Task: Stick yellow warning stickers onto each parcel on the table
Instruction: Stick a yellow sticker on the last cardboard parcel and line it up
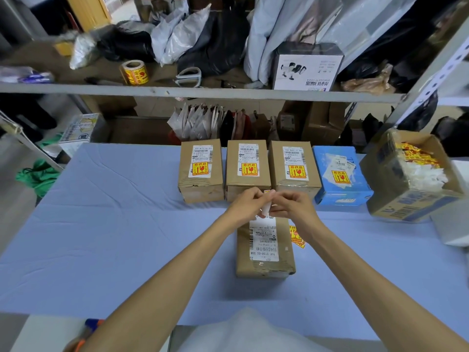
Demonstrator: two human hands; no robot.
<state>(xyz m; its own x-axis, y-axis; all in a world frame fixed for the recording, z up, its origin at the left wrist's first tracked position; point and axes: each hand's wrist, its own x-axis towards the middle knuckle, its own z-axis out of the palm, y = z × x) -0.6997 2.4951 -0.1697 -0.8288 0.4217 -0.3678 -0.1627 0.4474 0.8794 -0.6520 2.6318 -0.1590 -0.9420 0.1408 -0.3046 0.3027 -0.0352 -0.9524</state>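
Note:
A brown parcel (266, 246) with a white shipping label lies on the blue table (114, 237) in front of me. Above its far end, my left hand (247, 205) and my right hand (291, 207) meet and pinch a small yellow sticker on its white backing (266, 203). Loose yellow stickers (296, 236) lie on the table just right of the parcel. Behind stand three brown parcels (201, 171) (248, 170) (295, 171) and a blue one (341, 175), each bearing a yellow warning sticker.
An open cardboard box (406, 179) of sticker scraps stands at the right. A shelf (203, 91) holds a yellow sticker roll (134, 72), scissors (189, 77), bags and a white box (308, 68). A white object (454, 224) sits at the right edge.

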